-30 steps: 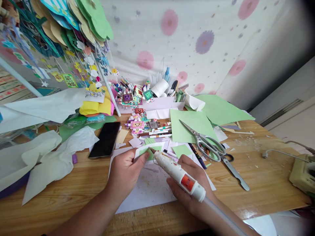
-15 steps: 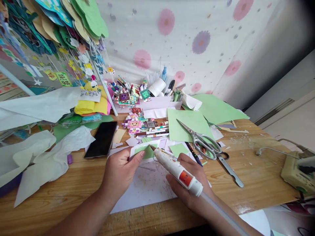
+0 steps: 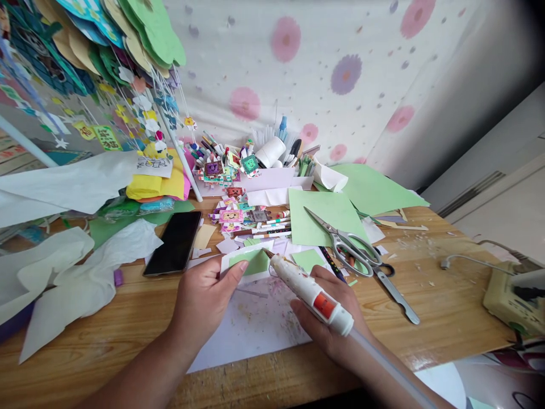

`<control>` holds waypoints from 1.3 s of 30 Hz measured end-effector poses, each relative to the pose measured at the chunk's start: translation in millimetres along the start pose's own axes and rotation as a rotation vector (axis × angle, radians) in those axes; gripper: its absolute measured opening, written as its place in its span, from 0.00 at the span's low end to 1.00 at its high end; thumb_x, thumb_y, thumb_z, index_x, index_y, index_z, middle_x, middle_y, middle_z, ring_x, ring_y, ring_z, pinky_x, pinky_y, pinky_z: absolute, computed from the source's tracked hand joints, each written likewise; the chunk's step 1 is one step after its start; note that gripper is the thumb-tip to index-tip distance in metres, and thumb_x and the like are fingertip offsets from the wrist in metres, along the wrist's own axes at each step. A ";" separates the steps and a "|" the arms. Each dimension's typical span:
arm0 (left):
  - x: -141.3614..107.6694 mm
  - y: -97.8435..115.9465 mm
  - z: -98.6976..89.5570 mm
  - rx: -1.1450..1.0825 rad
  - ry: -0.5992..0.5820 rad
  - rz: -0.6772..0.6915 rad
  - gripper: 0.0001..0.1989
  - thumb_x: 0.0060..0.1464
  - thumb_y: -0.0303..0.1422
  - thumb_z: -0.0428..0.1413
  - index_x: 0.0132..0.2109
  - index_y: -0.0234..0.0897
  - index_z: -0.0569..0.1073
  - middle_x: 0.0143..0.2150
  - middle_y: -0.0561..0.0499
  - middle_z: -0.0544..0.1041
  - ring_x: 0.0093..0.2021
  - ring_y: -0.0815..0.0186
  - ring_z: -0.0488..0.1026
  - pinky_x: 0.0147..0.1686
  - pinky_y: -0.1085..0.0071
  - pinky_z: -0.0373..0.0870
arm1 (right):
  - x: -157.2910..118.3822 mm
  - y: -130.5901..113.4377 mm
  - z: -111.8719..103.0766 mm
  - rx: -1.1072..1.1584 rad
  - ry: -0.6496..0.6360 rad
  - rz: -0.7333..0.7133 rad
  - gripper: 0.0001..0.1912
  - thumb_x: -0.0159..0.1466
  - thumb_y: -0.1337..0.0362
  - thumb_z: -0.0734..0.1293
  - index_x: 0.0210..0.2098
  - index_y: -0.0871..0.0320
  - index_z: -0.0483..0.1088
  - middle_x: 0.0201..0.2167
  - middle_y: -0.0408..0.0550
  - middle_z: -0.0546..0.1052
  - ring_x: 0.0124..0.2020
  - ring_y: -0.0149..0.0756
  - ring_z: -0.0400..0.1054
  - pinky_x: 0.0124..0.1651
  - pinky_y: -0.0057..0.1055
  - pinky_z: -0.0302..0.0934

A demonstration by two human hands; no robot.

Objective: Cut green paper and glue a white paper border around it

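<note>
Between its thumb and fingers, my left hand point(image 3: 208, 301) pinches a small white piece with a green face point(image 3: 251, 263). My right hand point(image 3: 330, 312) is wrapped round a white glue gun point(image 3: 304, 289) with an orange window and a clear glue stick coming out of its back. The gun's nozzle is at the upper right edge of the green face; whether it touches cannot be made out. Both hands are above a white sheet point(image 3: 242, 335) with brownish specks. The gun hides part of my right hand.
Silver scissors point(image 3: 347, 244) lie on green paper point(image 3: 315, 210) to the right, beside a craft knife point(image 3: 398, 298). A black phone point(image 3: 174, 243) and crumpled white paper point(image 3: 102, 261) are at left. Behind are markers and small decorated figures point(image 3: 230, 216). A power strip point(image 3: 515, 301) sits far right.
The glue gun's nozzle has moved slightly right along the upper part of the green face, showing more of it. Both hands keep their hold.
</note>
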State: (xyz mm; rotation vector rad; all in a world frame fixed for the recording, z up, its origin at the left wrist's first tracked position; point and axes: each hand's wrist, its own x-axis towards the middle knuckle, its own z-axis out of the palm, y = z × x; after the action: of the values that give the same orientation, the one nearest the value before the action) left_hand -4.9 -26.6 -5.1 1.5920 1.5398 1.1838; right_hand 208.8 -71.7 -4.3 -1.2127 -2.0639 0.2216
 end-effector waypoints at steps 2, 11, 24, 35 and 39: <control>0.0 -0.1 -0.2 0.004 0.005 -0.011 0.14 0.50 0.42 0.59 0.28 0.35 0.78 0.21 0.54 0.70 0.25 0.68 0.65 0.23 0.74 0.62 | -0.3 0.9 0.1 -0.005 0.003 0.011 0.16 0.59 0.73 0.62 0.22 0.54 0.50 0.19 0.39 0.60 0.24 0.31 0.59 0.26 0.28 0.52; 0.8 -8.9 -0.4 0.002 0.012 -0.033 0.16 0.50 0.45 0.59 0.33 0.34 0.79 0.24 0.52 0.74 0.25 0.67 0.67 0.24 0.73 0.64 | 5.4 -4.0 -5.4 0.000 0.037 0.010 0.17 0.59 0.71 0.62 0.20 0.54 0.49 0.16 0.38 0.58 0.21 0.31 0.57 0.24 0.27 0.53; 2.3 -12.7 0.6 -0.173 -0.006 -0.110 0.17 0.48 0.44 0.62 0.38 0.34 0.81 0.30 0.50 0.79 0.29 0.63 0.73 0.27 0.71 0.68 | 3.7 -4.5 -5.6 0.022 0.009 0.032 0.16 0.59 0.71 0.61 0.21 0.54 0.48 0.18 0.39 0.58 0.21 0.30 0.58 0.24 0.26 0.53; 3.7 -11.3 3.6 -0.428 -0.031 -0.190 0.18 0.45 0.41 0.65 0.41 0.34 0.81 0.31 0.49 0.80 0.34 0.59 0.75 0.35 0.66 0.72 | -2.4 -0.8 -3.9 0.020 -0.052 0.045 0.16 0.58 0.70 0.61 0.22 0.54 0.46 0.18 0.39 0.59 0.23 0.31 0.58 0.25 0.27 0.51; 4.8 -9.3 4.5 -0.477 -0.041 -0.204 0.18 0.45 0.41 0.66 0.41 0.34 0.81 0.34 0.48 0.81 0.33 0.61 0.75 0.36 0.67 0.72 | -4.1 -2.7 -5.4 0.036 -0.096 0.094 0.16 0.58 0.69 0.61 0.22 0.54 0.46 0.19 0.40 0.59 0.22 0.30 0.57 0.25 0.26 0.51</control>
State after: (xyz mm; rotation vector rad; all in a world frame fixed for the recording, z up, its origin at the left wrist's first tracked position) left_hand -5.1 -20.0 -14.4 1.1125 1.2395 1.2750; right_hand 211.7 -77.6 -1.1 -1.3010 -2.0779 0.3661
